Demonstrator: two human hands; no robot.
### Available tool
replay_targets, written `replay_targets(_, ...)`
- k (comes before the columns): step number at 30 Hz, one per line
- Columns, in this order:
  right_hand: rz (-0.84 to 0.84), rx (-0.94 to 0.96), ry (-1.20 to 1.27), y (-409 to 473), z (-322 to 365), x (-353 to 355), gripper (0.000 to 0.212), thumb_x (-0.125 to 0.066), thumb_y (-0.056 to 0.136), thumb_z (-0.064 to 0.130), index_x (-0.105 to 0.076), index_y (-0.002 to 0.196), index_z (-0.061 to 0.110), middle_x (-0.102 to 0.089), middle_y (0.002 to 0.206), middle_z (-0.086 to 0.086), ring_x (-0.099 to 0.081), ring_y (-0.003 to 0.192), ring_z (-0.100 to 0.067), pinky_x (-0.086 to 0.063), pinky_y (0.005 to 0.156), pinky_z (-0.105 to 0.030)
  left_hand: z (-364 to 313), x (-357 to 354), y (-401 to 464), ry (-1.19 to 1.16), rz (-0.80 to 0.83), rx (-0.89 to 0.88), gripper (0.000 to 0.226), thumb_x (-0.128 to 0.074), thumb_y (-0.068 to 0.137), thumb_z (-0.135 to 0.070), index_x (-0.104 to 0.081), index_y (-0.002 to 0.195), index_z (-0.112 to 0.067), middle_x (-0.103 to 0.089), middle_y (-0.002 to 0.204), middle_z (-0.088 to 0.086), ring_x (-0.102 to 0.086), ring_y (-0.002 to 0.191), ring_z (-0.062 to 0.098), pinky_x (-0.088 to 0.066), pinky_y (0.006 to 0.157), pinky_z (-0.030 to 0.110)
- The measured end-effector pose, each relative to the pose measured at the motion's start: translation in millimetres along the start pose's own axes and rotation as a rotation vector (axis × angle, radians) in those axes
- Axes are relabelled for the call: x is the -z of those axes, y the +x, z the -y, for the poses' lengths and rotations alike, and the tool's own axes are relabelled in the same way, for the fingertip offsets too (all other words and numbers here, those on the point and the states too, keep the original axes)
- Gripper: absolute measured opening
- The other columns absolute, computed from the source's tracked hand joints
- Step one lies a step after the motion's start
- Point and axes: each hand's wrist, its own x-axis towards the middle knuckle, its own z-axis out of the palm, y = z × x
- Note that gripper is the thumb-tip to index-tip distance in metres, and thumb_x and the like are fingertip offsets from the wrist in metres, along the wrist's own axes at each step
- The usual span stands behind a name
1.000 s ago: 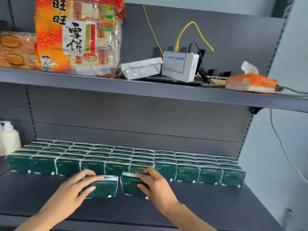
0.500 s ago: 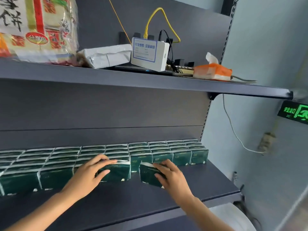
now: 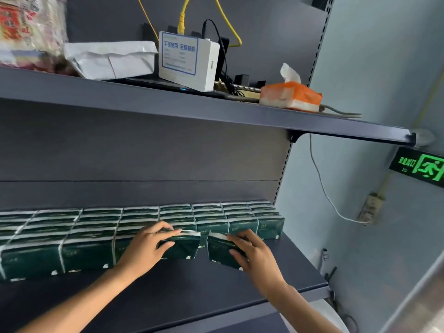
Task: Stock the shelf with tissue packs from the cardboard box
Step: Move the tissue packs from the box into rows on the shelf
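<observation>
Several rows of dark green tissue packs (image 3: 79, 227) fill the back of the lower grey shelf (image 3: 182, 287). My left hand (image 3: 146, 248) grips one green pack (image 3: 185, 245), fingers over its top and thumb on its front, set against the front row. My right hand (image 3: 252, 253) holds a second green pack (image 3: 218, 248), slightly tilted, just right of the first and in front of the row. The cardboard box is out of view.
The upper shelf (image 3: 168, 104) carries a snack bag (image 3: 28, 32), a white wrapped parcel (image 3: 108, 58), a white device with cables (image 3: 187, 61) and an orange tissue pack (image 3: 290, 96). At right are a blue wall, a hanging cable and a green exit sign (image 3: 419, 167).
The camera has swung to the right, so the shelf's right end and the wall show. Both hands have carried their packs to the right along the front row and nearer to it.
</observation>
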Motion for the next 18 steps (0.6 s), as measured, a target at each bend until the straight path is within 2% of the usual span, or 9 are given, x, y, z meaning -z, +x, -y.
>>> replay_targets(1,0.005,0.012,-0.001,2,-4,2,0.034,-0.052,0.099,0.037,-0.065,0.128,0.024,-0.053,0.112,0.010,-0.059,0.094,-0.010,-0.052,0.076,-0.024,2,-5,1,0.017,-0.023,-0.007,0.031,-0.063,0.096,-0.040,-0.068,0.125,-0.037,-0.056,0.111,-0.025,-0.046,0.083,-0.021,-0.038,0.074,0.007)
replay_targets(3,0.011,0.024,0.012,7,-11,5,0.035,-0.051,0.099,0.038,-0.065,0.128,0.024,-0.052,0.113,0.011,-0.059,0.096,-0.009,-0.052,0.077,-0.022,11,-17,0,0.056,-0.065,-0.023,0.049,-0.038,0.097,-0.064,-0.068,0.125,-0.037,-0.052,0.109,-0.030,-0.043,0.096,-0.015,-0.040,0.086,0.014)
replay_targets(5,0.016,0.037,0.029,10,-21,5,0.032,-0.057,0.099,0.033,-0.064,0.129,0.024,-0.051,0.112,0.012,-0.059,0.096,-0.009,-0.052,0.076,-0.021,18,-32,1,0.093,-0.119,-0.009,0.061,-0.025,0.095,-0.071,-0.068,0.125,-0.039,-0.053,0.108,-0.032,-0.043,0.103,-0.007,-0.041,0.090,0.021)
replay_targets(7,0.016,0.045,0.041,15,-29,3,0.032,-0.059,0.098,0.031,-0.064,0.129,0.024,-0.051,0.112,0.011,-0.059,0.096,-0.009,-0.052,0.075,-0.021,19,-43,0,0.121,-0.154,0.010,0.059,-0.026,0.095,-0.071,-0.067,0.124,-0.040,-0.055,0.108,-0.031,-0.045,0.105,-0.002,-0.037,0.091,0.022)
replay_targets(11,0.031,0.087,0.062,20,-41,-5,0.035,-0.049,0.099,0.037,-0.064,0.129,0.024,-0.051,0.112,0.011,-0.058,0.096,-0.009,-0.054,0.076,-0.024,21,-52,2,0.200,-0.156,-0.006,0.050,-0.031,0.096,-0.066,-0.067,0.123,-0.044,-0.056,0.109,-0.031,-0.049,0.107,0.004,-0.040,0.085,0.030)
replay_targets(14,0.038,0.115,0.067,25,-49,-11,0.032,-0.053,0.099,0.035,-0.062,0.129,0.026,-0.052,0.112,0.009,-0.059,0.097,-0.012,-0.055,0.074,-0.029,24,-53,4,0.226,-0.162,-0.003,0.043,-0.042,0.092,-0.059,-0.068,0.122,-0.043,-0.058,0.110,-0.029,-0.050,0.106,0.006,-0.040,0.085,0.030)
replay_targets(18,0.054,0.132,0.081,30,-56,-13,0.032,-0.054,0.099,0.034,-0.061,0.130,0.026,-0.052,0.113,0.007,-0.059,0.099,-0.013,-0.055,0.073,-0.031,27,-51,5,0.273,-0.174,-0.060,0.043,-0.045,0.091,-0.055,-0.071,0.120,-0.038,-0.062,0.108,-0.024,-0.054,0.103,0.010,-0.038,0.087,0.028)
